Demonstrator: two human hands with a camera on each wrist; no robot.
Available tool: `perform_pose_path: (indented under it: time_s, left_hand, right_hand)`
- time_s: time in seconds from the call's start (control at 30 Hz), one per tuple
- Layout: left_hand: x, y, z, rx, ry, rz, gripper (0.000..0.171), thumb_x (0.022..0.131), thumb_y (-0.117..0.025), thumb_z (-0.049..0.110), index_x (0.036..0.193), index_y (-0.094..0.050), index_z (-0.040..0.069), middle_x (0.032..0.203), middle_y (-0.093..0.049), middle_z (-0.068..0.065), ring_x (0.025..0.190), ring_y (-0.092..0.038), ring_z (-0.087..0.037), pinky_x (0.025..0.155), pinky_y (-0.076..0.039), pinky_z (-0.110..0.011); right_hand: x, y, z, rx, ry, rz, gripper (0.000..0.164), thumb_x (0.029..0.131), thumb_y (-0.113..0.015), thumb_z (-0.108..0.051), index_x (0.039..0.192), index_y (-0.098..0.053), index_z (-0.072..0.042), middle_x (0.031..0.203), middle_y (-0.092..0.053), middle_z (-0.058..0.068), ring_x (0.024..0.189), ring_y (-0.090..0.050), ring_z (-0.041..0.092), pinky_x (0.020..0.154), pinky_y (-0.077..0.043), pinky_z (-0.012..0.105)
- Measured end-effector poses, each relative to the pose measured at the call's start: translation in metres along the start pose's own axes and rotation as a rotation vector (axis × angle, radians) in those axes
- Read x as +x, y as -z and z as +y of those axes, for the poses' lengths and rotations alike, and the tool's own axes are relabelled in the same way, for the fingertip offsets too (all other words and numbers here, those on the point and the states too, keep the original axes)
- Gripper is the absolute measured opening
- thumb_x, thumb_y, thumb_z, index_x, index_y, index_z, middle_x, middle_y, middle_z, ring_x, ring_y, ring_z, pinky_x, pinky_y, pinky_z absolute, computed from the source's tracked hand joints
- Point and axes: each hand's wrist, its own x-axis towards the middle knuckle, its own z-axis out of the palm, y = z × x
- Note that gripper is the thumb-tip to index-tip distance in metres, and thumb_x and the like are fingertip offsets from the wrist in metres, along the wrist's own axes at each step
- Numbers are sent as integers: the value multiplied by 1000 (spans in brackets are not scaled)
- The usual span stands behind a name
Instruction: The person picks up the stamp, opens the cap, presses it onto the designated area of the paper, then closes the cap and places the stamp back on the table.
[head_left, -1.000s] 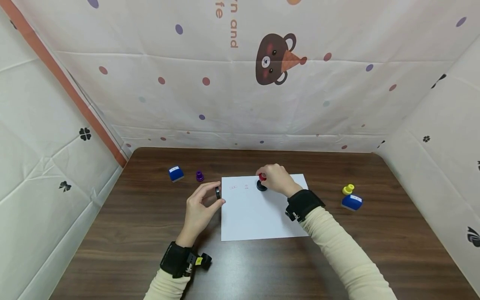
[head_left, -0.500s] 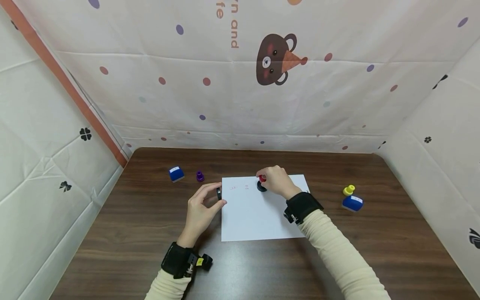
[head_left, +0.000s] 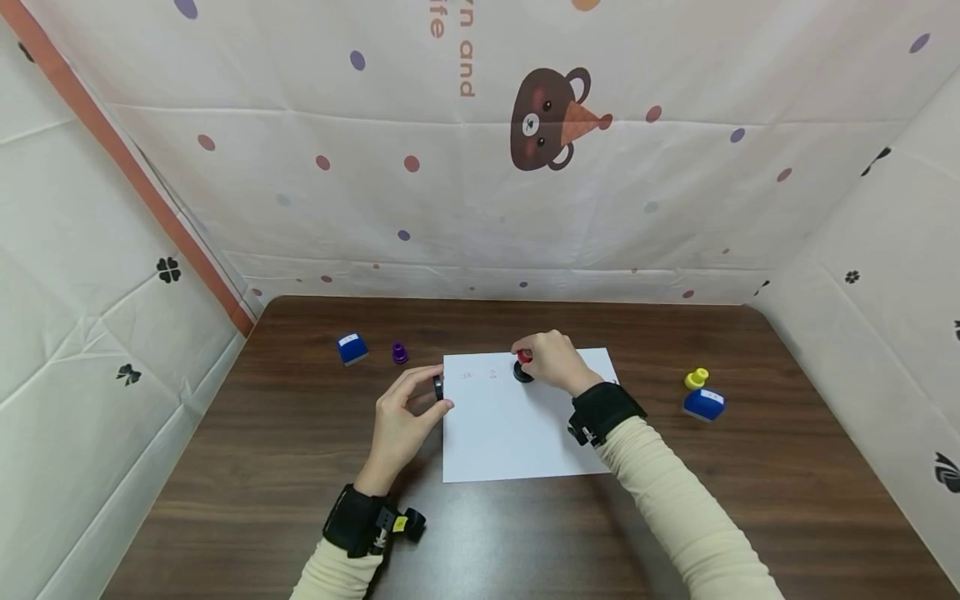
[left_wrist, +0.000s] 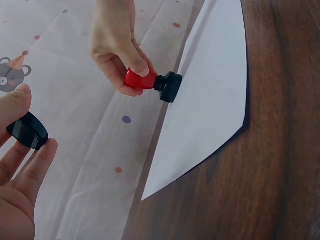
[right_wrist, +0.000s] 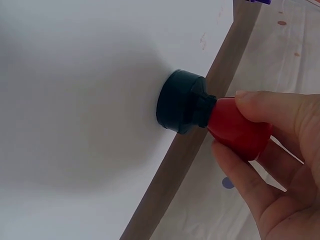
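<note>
My right hand (head_left: 558,362) grips the red handle of a stamp (right_wrist: 240,127), whose black round base stands on a white sheet of paper (head_left: 517,433) near its far edge. In the left wrist view the same stamp (left_wrist: 142,80) meets the paper with its black end. Just left of the sheet, my left hand (head_left: 401,425) pinches a round black cap (left_wrist: 29,131) between thumb and fingers. Small faint reddish marks (head_left: 480,375) show on the paper, left of the stamp.
At the back left lie a blue block-shaped item with a white label (head_left: 352,347) and a small purple stamp (head_left: 399,352). A yellow stamp (head_left: 696,379) stands on the right beside another blue item (head_left: 704,405). A patterned cloth (head_left: 450,200) rises behind the brown table (head_left: 300,467).
Both hands keep almost the same place. The stamp stays pressed on the paper in the right hand, and the cap stays in the left.
</note>
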Motion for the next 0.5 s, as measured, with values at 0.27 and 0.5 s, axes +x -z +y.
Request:
perform_pose_path:
  time_s: [0.27,0.5]
  left_hand:
    - [1,-1,0,4,0,2,47,74,-74,3,118,-60,9,115,-59,-11,100,-61,-21,80,-54,-26]
    - [3,-2,16,-7,12,-6,46,72,-73,-7,115,-59,-1,112,-58,-20,98,-61,-28,80,-54,-31]
  right_hand:
    - [0,-2,1,14,-5,19,23,78,-69,-5,100,-71,-9,98,-68,10,85,-61,22,80,-55,36]
    - [-1,-4,3,8,7,33,23,78,-69,-5,101,-71,-9,98,-68,10,87,-62,22,81,-55,36]
